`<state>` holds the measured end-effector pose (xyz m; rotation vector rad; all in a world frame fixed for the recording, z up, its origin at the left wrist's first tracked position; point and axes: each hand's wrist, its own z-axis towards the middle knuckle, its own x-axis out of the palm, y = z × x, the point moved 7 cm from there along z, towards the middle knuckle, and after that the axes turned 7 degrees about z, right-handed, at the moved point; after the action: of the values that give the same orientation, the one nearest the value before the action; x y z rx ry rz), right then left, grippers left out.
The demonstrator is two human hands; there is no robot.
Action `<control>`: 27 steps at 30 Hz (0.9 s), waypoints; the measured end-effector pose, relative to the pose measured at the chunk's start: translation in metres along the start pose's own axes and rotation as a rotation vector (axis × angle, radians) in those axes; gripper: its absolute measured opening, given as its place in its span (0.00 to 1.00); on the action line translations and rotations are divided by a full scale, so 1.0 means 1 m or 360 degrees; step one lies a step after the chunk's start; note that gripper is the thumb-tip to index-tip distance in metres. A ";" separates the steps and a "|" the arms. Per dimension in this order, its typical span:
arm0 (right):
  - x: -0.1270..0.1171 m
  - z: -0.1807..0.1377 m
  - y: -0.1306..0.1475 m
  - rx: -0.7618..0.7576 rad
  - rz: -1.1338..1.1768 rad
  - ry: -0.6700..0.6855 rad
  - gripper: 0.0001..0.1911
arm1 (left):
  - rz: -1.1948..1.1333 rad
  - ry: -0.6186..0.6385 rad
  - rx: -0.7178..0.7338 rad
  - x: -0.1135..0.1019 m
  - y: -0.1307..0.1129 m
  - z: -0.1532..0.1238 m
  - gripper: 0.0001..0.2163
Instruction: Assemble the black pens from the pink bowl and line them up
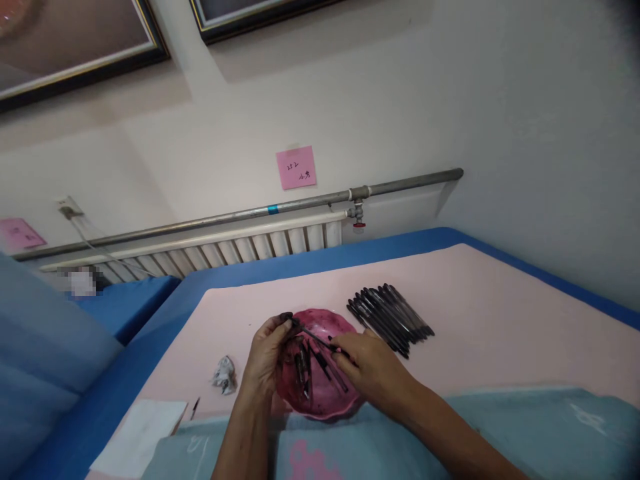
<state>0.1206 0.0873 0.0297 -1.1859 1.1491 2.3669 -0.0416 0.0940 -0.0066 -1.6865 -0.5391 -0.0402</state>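
A dark pink bowl (327, 321) with a wavy rim sits on the pink table cover (490, 320) and holds several black pen parts (305, 370). Both hands hover over the bowl. My left hand (265, 357) pinches one end of a thin black pen (313, 335) near the bowl's left rim. My right hand (367, 367) pinches the pen's other end at the bowl's right side. The pen spans between the two hands, just above the bowl.
A row of several black pens (390, 319) lies to the right of the bowl. A crumpled wrapper (224, 375) and a white sheet (145, 433) lie at the left. A blue mat (310, 263) edges the table; a radiator (220, 250) and wall stand behind.
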 end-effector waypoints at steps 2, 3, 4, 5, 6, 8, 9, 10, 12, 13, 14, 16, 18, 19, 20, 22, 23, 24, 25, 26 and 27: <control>-0.001 0.000 0.000 -0.0014 0.0019 -0.0023 0.08 | 0.0063 0.0045 -0.0009 0.002 0.002 -0.001 0.13; -0.001 0.000 -0.001 -0.0016 0.0015 -0.0031 0.08 | 0.0089 0.0069 -0.0012 0.003 0.003 -0.001 0.13; -0.001 0.000 -0.001 -0.0016 0.0004 -0.0030 0.08 | 0.0110 0.0091 -0.0012 0.005 0.004 -0.001 0.13; 0.000 0.000 -0.001 -0.0015 -0.0014 -0.0023 0.08 | 0.0123 0.0112 -0.0007 0.006 0.005 -0.001 0.13; 0.001 -0.001 -0.001 -0.0014 -0.0035 -0.0014 0.08 | 0.0131 0.0131 -0.0003 0.006 0.006 -0.001 0.13; 0.003 -0.001 0.000 -0.0009 -0.0070 0.0005 0.08 | 0.0137 0.0155 -0.0004 0.008 0.009 -0.001 0.12; 0.004 -0.001 0.000 -0.0007 -0.0076 0.0008 0.08 | 0.0137 0.0161 -0.0011 0.008 0.010 -0.001 0.12; 0.005 -0.002 0.001 -0.0005 -0.0071 0.0008 0.08 | 0.0132 0.0166 -0.0020 0.009 0.012 -0.002 0.12; 0.007 -0.002 0.002 0.0002 -0.0032 0.0006 0.08 | 0.0112 0.0192 -0.0044 0.011 0.015 -0.002 0.11; 0.007 -0.002 0.003 0.0008 -0.0003 0.0000 0.08 | 0.0100 0.0214 -0.0060 0.013 0.017 -0.003 0.11; 0.007 -0.002 0.003 0.0017 0.0028 -0.0009 0.08 | 0.0092 0.0242 -0.0075 0.015 0.019 -0.004 0.11; 0.006 -0.002 0.003 0.0032 0.0104 -0.0028 0.08 | 0.0090 0.0284 -0.0090 0.018 0.021 -0.005 0.11; 0.006 -0.002 0.003 0.0062 0.0194 -0.0041 0.07 | 0.0103 0.0292 -0.0081 0.020 0.022 -0.006 0.10; 0.007 -0.002 0.002 0.0089 0.0236 -0.0041 0.07 | 0.0111 0.0288 -0.0073 0.020 0.021 -0.007 0.10; 0.007 -0.002 0.001 0.0118 0.0271 -0.0037 0.07 | 0.0123 0.0282 -0.0067 0.021 0.021 -0.007 0.10; 0.009 -0.002 -0.001 0.0178 0.0313 -0.0022 0.07 | 0.0160 0.0271 -0.0058 0.022 0.020 -0.008 0.10; 0.009 -0.001 -0.002 0.0195 0.0321 -0.0017 0.07 | 0.0185 0.0279 -0.0056 0.023 0.019 -0.009 0.10; 0.007 0.000 -0.004 0.0205 0.0323 -0.0024 0.06 | 0.0212 0.0290 -0.0051 0.024 0.018 -0.009 0.10; 0.005 0.000 -0.005 0.0214 0.0323 -0.0045 0.07 | 0.0242 0.0291 -0.0039 0.023 0.016 -0.009 0.11; 0.002 0.001 -0.007 0.0225 0.0321 -0.0080 0.07 | 0.0277 0.0270 -0.0019 0.021 0.014 -0.009 0.11; -0.003 0.001 -0.010 0.0239 0.0318 -0.0126 0.07 | 0.0315 0.0225 0.0015 0.017 0.011 -0.008 0.12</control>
<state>0.1268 0.0951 0.0270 -0.9598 1.4494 2.3939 -0.0201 0.0913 -0.0093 -1.7059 -0.2650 -0.0131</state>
